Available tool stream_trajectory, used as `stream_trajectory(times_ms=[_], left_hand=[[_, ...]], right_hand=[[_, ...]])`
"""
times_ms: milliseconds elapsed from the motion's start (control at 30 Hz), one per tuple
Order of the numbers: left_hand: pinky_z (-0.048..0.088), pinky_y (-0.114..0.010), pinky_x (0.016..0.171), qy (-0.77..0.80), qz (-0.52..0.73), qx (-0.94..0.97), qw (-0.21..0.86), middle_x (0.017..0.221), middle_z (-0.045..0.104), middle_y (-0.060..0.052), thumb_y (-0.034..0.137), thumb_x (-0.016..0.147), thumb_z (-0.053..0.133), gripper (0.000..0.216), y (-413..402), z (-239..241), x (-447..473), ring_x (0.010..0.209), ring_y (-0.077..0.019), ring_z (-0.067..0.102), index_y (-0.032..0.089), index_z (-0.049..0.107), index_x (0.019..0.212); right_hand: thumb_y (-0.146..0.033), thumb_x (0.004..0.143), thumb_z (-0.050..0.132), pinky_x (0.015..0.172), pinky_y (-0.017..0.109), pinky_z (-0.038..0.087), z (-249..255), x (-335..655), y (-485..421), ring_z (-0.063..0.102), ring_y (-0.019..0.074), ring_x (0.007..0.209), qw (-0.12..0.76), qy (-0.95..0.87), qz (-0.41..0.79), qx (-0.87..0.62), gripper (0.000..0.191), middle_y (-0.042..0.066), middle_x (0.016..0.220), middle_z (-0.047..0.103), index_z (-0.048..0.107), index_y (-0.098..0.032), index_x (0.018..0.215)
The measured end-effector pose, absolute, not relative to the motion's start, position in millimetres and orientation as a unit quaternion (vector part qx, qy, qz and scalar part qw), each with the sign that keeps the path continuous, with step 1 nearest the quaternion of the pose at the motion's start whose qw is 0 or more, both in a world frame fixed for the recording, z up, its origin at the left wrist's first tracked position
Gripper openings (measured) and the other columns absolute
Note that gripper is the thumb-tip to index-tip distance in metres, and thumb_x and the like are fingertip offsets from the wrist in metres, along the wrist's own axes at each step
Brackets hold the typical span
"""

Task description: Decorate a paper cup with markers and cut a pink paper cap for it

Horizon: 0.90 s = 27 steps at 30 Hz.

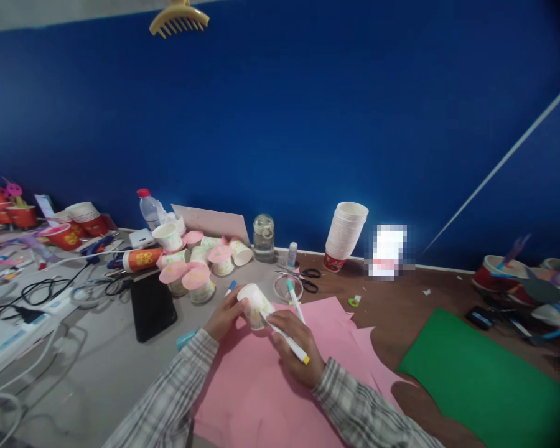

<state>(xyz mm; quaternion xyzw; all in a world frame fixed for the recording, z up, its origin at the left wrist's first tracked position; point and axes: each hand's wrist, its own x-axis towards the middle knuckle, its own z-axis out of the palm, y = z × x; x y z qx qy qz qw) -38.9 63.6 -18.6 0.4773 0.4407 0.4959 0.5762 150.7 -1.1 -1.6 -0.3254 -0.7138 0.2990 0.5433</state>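
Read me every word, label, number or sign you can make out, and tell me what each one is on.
Nothing here reads clearly.
Orange cup: gold characters, too blurred to read.
Red cup under the white stack: markings too small to read.
Paper cup in the left hand: yellow-green pattern, no legible words.

Diffuse, moderate light covers the surface point(98, 373), with soft shadows toward its left edge. Coarse pixels mask a bright patch point(386, 252) by the back edge. Wide-angle distortion stretches the right edge, where the green sheet point(485, 379) blurs into darkness.
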Motion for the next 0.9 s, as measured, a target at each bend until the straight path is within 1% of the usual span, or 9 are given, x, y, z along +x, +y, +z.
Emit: stream_trajectory(times_ms=[333, 600, 900], left_hand=[[0.039, -0.027, 0.049, 0.435, 0.496, 0.486, 0.573, 0.076, 0.059, -0.003, 0.052, 0.052, 0.069, 0.058, 63.6, -19.3, -38.3, 0.062, -0.0175, 0.050, 0.020, 0.060, 0.099], [0.039, -0.029, 0.050, 0.452, 0.488, 0.488, 0.566, 0.072, 0.058, -0.002, 0.056, 0.047, 0.069, 0.063, 64.5, -16.8, -37.8, 0.063, -0.0183, 0.049, 0.018, 0.061, 0.097], [0.039, -0.029, 0.050, 0.448, 0.491, 0.487, 0.566, 0.075, 0.059, -0.003, 0.055, 0.052, 0.067, 0.060, 64.6, -20.8, -38.5, 0.063, -0.0181, 0.048, 0.020, 0.060, 0.099]], right_hand=[[-0.016, 0.079, 0.051, 0.076, 0.039, 0.052, -3.3, 150.0, -0.1, 0.062, 0.0254, 0.087, 0.539, -0.717, 0.297, -0.328, 0.033, 0.003, 0.095, 0.065, 0.058, -0.034, 0.106], [-0.018, 0.079, 0.051, 0.077, 0.039, 0.051, -4.7, 148.3, 0.3, 0.062, 0.0258, 0.088, 0.540, -0.710, 0.301, -0.338, 0.033, 0.003, 0.095, 0.065, 0.058, -0.035, 0.106], [-0.017, 0.077, 0.052, 0.075, 0.039, 0.051, -3.8, 147.5, 1.0, 0.062, 0.0264, 0.086, 0.551, -0.699, 0.307, -0.338, 0.031, 0.003, 0.092, 0.066, 0.060, -0.034, 0.103]])
